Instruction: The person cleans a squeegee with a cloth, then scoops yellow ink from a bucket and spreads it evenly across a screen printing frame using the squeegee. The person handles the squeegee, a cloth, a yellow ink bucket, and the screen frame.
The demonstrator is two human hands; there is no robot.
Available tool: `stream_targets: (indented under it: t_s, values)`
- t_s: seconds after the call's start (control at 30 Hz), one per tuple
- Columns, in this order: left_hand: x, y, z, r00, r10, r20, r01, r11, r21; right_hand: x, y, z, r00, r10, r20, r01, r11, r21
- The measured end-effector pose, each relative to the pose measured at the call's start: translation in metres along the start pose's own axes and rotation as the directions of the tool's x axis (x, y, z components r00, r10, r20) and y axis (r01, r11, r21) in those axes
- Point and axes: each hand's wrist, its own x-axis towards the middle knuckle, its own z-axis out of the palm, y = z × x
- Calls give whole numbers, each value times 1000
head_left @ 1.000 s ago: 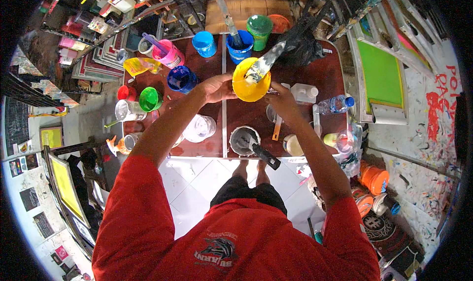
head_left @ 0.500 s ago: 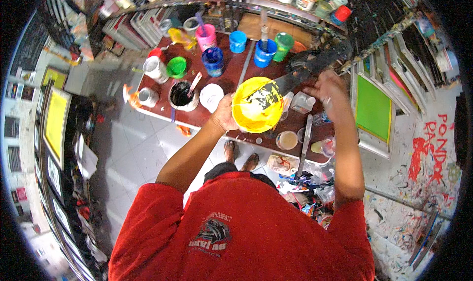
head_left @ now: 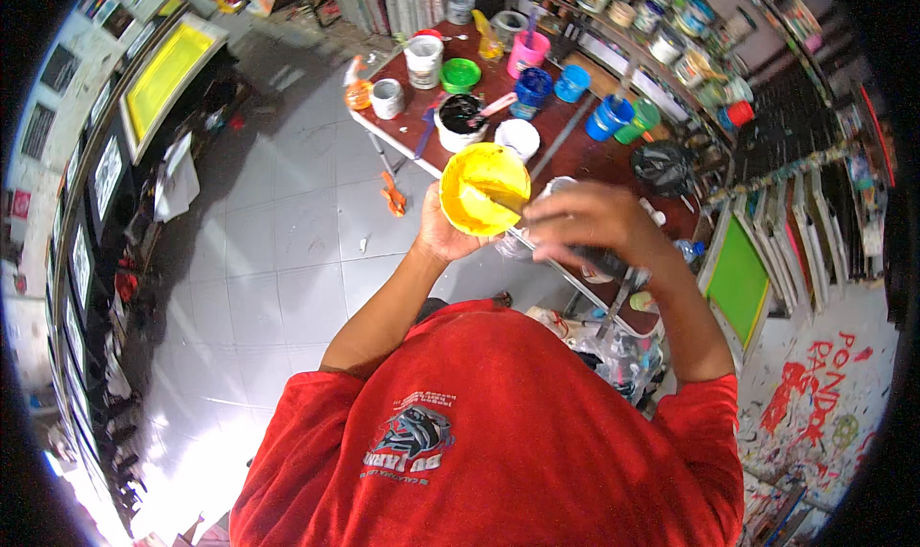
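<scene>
A yellow paint tub (head_left: 471, 178) is held up by my left hand (head_left: 441, 226), whose fingers grip its side and underside. A dark spatula (head_left: 506, 207) dips into the yellow paint. Over its handle, at the tub's right side, is my right hand (head_left: 594, 226), blurred, so I cannot tell whether it grips the handle. Beyond the tub stand a container of black paint (head_left: 455, 130) and a white round container (head_left: 517, 137) on the table.
The dark red table (head_left: 556, 159) carries several blue, green, pink and white paint pots. Shelves of jars (head_left: 671, 44) run behind it. Framed screens lean at both sides, including a green one (head_left: 736, 283) and a yellow one (head_left: 168, 77). An orange clamp (head_left: 391, 197) is near the table's front left.
My view has swung, showing more floor on the left. My right hand has moved down and left to the spatula, which has shifted within the tub. My left hand still holds the tub.
</scene>
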Motion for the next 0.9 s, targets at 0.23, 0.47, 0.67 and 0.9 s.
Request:
stream_targets:
  t_s: [0.23,0.47,0.67,0.9]
  values:
    - [-104,55,-14,942,288,-171,-281,957,66,47,-85,97,997,-17,70,14,998,56]
    - [-181,87,-18,828,474,-299,-453,880,140,78,-149,129,997,-64,43,58,991,119]
    - [-202,92,-12,806,512,-298,-492,858,145,84,-167,120,993,-89,81,78,988,130]
    - [-205,93,-10,771,550,-320,-508,835,211,89,-152,96,993,-103,-50,110,982,155]
